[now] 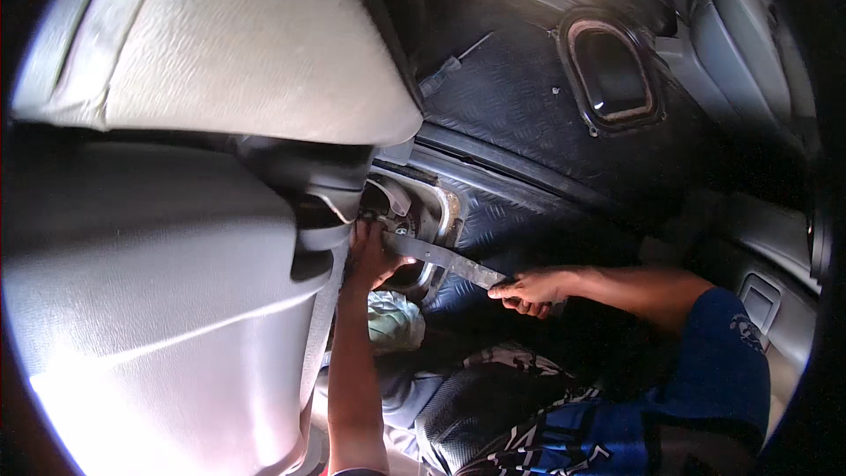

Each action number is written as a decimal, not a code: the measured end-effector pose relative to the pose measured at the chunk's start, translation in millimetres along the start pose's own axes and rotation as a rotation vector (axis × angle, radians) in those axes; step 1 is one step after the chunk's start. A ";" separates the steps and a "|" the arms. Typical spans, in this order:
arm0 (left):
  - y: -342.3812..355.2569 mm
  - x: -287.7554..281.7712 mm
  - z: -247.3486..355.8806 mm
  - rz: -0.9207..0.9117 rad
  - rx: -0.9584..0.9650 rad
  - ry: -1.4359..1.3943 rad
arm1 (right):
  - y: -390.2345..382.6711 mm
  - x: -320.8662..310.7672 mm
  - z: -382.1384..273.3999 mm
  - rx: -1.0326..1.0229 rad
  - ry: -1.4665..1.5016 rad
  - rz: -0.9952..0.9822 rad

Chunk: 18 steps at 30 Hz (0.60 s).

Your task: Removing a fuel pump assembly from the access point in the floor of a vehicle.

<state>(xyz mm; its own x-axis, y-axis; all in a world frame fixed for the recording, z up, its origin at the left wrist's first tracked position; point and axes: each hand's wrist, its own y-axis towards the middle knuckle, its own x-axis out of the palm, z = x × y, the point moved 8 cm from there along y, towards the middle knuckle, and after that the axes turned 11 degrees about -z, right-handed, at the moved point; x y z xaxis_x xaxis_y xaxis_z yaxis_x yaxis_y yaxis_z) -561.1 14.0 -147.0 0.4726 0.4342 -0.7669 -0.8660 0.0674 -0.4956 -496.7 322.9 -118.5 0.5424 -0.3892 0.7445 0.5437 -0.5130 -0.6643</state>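
My right hand [531, 289] is closed around one end of a long, flat, dull grey metal bar [449, 261]. The bar slants up and left across an oval opening [448, 211] with a worn metal rim in the vehicle floor. My left hand [372, 256] grips the bar's other end over the opening's left side, its fingers curled and partly hidden. Inside the opening, beyond that hand, shows a round part [401, 222] with a light curved piece [392, 194]; its details are too dark to make out.
A pale seat [264, 44] and a grey moulded panel [150, 247] crowd the left. A crumpled whitish wrap [394, 322] lies beside my left forearm. On the dark ribbed floor mat [511, 79] are a screwdriver-like tool [449, 66] and an oval ring [654, 110]. Door trim [762, 300] borders the right.
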 end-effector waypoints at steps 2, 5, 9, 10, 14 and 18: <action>1.4 13.6 -9.5 -0.176 -0.069 0.006 | -2.9 -5.1 0.6 0.006 0.009 0.068; 0.5 7.9 -4.3 -0.103 0.007 -0.065 | -4.2 -2.9 -0.9 -0.016 -0.009 0.071; -0.5 15.4 -11.1 -0.210 -0.187 0.003 | -6.5 -5.3 -0.8 -0.001 -0.025 0.136; -2.2 13.7 -8.7 -0.201 -0.171 0.012 | -6.0 -3.1 -3.0 -0.021 -0.034 0.116; -5.9 6.8 -0.5 -0.087 -0.088 -0.029 | -10.5 -8.4 -5.8 0.011 -0.069 0.140; -8.6 8.7 -4.2 0.024 -0.086 -0.119 | -22.0 -21.6 -18.7 0.048 -0.192 0.149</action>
<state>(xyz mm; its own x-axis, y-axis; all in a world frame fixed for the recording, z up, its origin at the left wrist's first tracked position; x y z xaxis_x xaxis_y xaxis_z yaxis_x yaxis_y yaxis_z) -548.8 13.5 -151.2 0.4252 0.5385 -0.7275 -0.8570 -0.0191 -0.5150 -532.3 328.3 -118.7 0.7280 -0.3028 0.6151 0.4763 -0.4221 -0.7714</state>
